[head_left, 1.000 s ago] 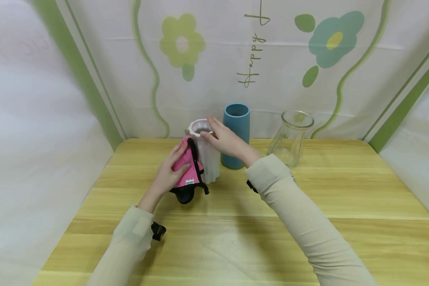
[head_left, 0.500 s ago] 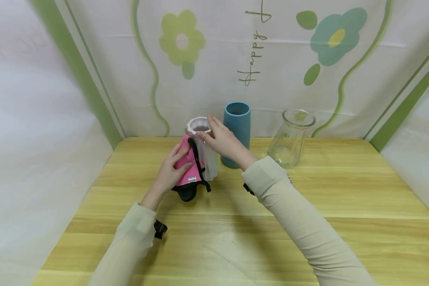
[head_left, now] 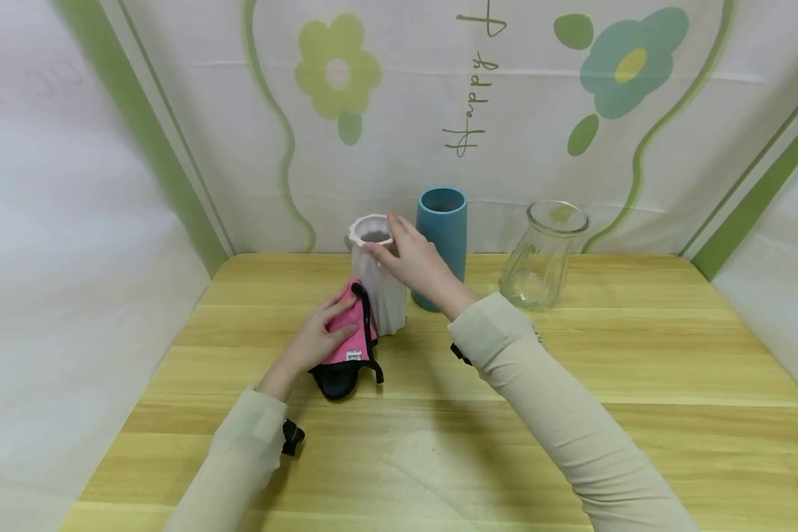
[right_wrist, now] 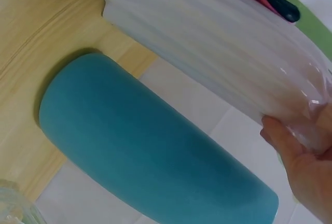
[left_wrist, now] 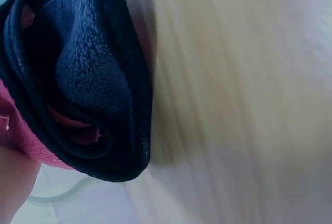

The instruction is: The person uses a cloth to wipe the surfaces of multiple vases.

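Note:
A white fluted vase (head_left: 379, 288) stands upright on the wooden table, its mouth open at the top. My right hand (head_left: 420, 258) holds it near the rim, thumb across the near edge. The right wrist view shows those fingertips on the glossy vase wall (right_wrist: 218, 42). Against the lower left side of the vase, my left hand (head_left: 315, 338) grips a folded pink cloth (head_left: 351, 332) with black edging and a small white label. In the left wrist view the cloth's dark fleecy side (left_wrist: 93, 63) shows, and most of the left hand is out of frame.
Just behind and right of the white vase stands a blue vase (head_left: 444, 229). Farther right is a clear glass vase (head_left: 539, 258) with a wide base. A printed curtain (head_left: 399, 111) hangs behind the table (head_left: 572, 443).
My left hand and the pink cloth have slid down the side of the white vase, toward its base. My right hand keeps its hold near the rim; the vase has barely shifted.

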`<state>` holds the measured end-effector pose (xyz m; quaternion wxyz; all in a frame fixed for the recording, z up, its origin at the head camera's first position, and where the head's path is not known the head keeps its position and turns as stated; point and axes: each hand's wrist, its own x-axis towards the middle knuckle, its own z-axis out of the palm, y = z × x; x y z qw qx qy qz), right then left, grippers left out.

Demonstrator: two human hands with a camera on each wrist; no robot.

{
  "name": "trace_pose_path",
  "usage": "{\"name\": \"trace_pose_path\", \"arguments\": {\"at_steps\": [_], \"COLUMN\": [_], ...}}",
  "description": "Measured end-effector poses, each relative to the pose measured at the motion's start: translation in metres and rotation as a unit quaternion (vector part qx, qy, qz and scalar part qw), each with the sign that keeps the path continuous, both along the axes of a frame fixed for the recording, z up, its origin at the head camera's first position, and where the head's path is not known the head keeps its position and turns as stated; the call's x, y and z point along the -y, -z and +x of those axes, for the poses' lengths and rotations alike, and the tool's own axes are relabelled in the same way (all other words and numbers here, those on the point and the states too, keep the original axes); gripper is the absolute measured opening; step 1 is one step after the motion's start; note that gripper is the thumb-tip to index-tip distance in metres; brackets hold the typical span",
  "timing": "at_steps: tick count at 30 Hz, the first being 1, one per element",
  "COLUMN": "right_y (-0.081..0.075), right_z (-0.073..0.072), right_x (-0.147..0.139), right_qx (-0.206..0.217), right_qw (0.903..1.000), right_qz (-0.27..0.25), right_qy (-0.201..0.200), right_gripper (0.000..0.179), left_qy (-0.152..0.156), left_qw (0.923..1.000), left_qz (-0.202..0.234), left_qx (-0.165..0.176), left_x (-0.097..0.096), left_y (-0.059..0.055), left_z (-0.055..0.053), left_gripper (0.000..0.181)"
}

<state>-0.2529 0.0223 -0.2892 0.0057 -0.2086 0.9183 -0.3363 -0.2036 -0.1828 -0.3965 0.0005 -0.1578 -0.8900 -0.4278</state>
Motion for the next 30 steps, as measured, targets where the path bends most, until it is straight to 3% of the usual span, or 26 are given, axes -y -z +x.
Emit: {"name": "trace_pose_path", "arguments": {"at_steps": [3, 8, 15, 20, 30], "right_y": [0.0, 0.002, 0.006, 0.008, 0.006], "right_z": [0.001, -0.001, -0.008, -0.008, -0.004], "right_x": [0.001, -0.003, -0.011, -0.012, -0.007], "right_qx": [-0.007, -0.02, 0.004, 0.014, 0.01], "right_qw": [1.0, 0.9998, 0.9962, 0.9952, 0.997], "right_qz": [0.0, -0.001, -0.054, -0.062, -0.054], "right_qy": [0.003, -0.008, -0.069, -0.074, -0.054], "right_gripper": [0.079, 0.074, 0.067, 0.067, 0.07], "left_qy": [0.007, -0.006, -0.03, -0.027, -0.014], "left_qw": [0.9999, 0.9999, 0.9933, 0.9888, 0.9936], "left_qz": [-0.002, 0.015, 0.075, 0.074, 0.039], "left_qx": [0.009, -0.001, -0.083, -0.127, -0.105], "left_x": [0.003, 0.006, 0.001, -0.009, -0.011], "left_y": [0.001, -0.001, -0.021, -0.033, -0.036], "left_z": [0.002, 0.004, 0.004, 0.002, -0.003], "left_gripper": [0.055, 0.059, 0.06, 0.063, 0.056]}}
